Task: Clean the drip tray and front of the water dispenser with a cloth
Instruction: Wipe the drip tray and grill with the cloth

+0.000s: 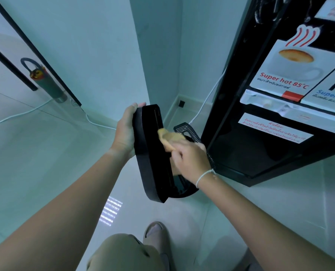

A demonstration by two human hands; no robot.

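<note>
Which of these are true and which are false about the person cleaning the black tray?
1. The left hand holds the black drip tray up off the floor. True.
2. The right hand holds a blue cloth. False: the cloth is yellowish.
3. The slotted grille lies on the floor beside the water dispenser. True.
4. The tray sits in the dispenser. False: it is out, in the hand.
</note>
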